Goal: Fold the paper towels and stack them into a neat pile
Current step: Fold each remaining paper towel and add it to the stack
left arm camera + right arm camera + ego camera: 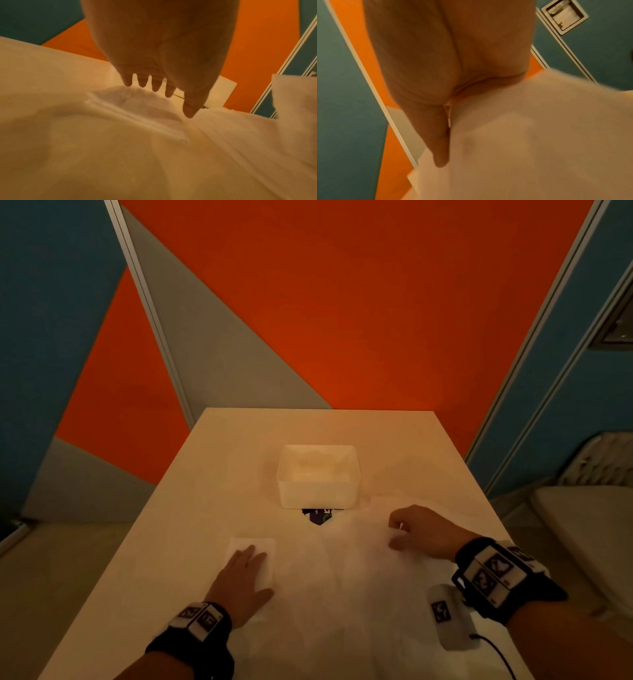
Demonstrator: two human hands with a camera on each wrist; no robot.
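The step in hand looks like the taking up of a fresh sheet while the finished one is held down. The left hand lies flat, fingers straight and close together, pressing on a folded paper towel at the near left of the table; in the left wrist view its layered edges show beneath the fingertips. The right hand is at the right, fingers curled and pinching an unfolded paper towel that spreads loosely over the near middle and right of the table. The next move, I judge, calls for lifting or squaring that loose sheet, bringing edge to edge, creasing it, and laying it on the folded one so the pile stays even; thin paper will slip and wrinkle, so the left hand should steady it. Counted: one folded towel, at least one loose sheet (the glare hides whether more lie under it), one white box at the far middle, with a dark printed card peeping from under its near side.
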